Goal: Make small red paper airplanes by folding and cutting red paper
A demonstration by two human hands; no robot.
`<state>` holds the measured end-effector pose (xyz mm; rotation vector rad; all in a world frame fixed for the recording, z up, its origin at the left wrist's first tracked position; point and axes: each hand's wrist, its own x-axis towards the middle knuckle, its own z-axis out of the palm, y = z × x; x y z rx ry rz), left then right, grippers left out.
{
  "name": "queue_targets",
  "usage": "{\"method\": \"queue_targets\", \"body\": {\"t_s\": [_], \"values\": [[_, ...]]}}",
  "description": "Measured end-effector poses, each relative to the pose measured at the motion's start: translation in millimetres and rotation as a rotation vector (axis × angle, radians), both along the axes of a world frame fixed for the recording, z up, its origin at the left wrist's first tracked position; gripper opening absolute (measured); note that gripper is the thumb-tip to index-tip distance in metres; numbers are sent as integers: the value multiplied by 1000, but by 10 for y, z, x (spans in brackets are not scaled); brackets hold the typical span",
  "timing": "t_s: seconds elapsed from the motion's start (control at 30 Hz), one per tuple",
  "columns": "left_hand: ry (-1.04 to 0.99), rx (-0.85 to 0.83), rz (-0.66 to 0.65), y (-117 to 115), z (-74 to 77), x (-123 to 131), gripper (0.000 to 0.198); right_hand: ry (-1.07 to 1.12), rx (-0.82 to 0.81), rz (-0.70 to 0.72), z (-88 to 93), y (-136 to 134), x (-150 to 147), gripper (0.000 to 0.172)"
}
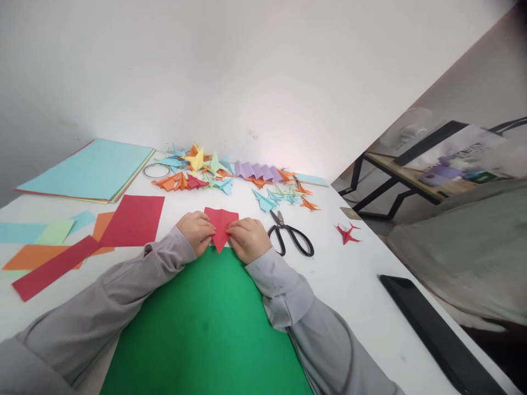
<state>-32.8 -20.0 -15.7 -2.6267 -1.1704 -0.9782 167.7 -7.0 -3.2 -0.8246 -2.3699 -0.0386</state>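
A folded piece of red paper [221, 222] is held between my two hands, its pointed end toward me and its broad edge away. My left hand [196, 233] pinches its left side, with the fingers closed. On the opposite side my right hand [250, 239] grips the paper, thumb and fingers pressed together. Both hands are at the far edge of a green sheet [201, 323] that lies on the white table. Just right of my right hand lie black-handled scissors [291, 233], blades pointing away. The fingers cover the paper's side edges.
Folded paper figures [197, 159] in several colours pile up along the wall. Left are a stack of coloured sheets [90, 170], a red sheet [135, 220] and loose strips. Right are a small red figure [348, 233] and a black flat object [432, 329] near the table's edge.
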Motion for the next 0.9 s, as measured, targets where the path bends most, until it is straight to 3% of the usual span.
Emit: {"method": "queue_targets", "body": {"t_s": [0.17, 0.3, 0.5, 0.63, 0.9], "values": [[-63, 14, 16, -13, 36, -17, 16, -2, -152, -33, -25, -3, -3, 12], [-32, -128, 93, -21, 122, 0, 16, 28, -220, -127, -3, -20, -40, 14], [-119, -473, 480, -42, 305, 111, 20, 289, -507, -320, -3, 66, -118, 17], [-207, -656, 619, -61, 410, 189, 23, 320, -577, -372, 1, 105, -141, 17], [-249, -743, 637, -8, 410, 219, 20, 379, -650, -425, 44, 84, -169, 13]]}}
